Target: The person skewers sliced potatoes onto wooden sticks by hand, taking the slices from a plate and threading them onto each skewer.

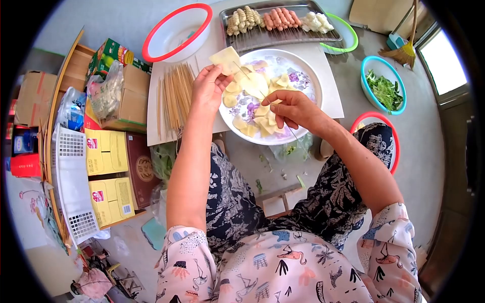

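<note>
My left hand (208, 87) pinches a flat, squarish pale yellow slice (226, 59) over the left rim of a white floral plate (314, 83). A thin wooden skewer (290, 132) slants between my hands, its upper end at that slice. Whether the tip has pierced it I cannot tell. Another broad slice (255, 85) is on the skewer, close to my right hand (293, 107), whose fingers are closed on the stick. More pale slices (248, 127) lie scattered on the plate. Left of it lies a bundle of bare skewers (177, 96).
A metal tray (247, 44) at the back holds filled skewers, including pink sausages (282, 18). A red-rimmed basin (174, 43) stands back left. On the floor at right is a blue basin (365, 81) with leafy greens. Boxes (107, 151) fill the left side.
</note>
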### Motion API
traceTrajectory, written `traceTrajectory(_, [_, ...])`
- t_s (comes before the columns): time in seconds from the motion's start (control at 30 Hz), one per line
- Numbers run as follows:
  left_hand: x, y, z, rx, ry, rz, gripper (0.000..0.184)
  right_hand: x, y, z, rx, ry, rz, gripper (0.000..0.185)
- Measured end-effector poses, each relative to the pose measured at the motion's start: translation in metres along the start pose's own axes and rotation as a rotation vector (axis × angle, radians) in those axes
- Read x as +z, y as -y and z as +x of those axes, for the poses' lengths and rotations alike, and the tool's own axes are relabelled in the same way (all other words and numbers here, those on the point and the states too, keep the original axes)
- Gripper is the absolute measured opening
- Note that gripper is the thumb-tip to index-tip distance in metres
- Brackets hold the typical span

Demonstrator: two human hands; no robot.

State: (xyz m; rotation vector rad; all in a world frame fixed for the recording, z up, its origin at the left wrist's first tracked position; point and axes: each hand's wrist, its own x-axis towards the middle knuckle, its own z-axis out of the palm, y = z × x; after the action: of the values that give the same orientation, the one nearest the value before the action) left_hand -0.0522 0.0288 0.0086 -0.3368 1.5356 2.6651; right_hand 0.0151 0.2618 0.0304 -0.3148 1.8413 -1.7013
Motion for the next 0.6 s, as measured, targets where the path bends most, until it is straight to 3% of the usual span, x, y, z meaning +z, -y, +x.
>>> traceTrajectory(0.6, [-0.0083, -0.0064, -0.0004, 0.059, -0.034, 0.006, 0.015, 0.0082, -0.0015, 0.0043, -0.004, 0.064, -0.023, 0.021])
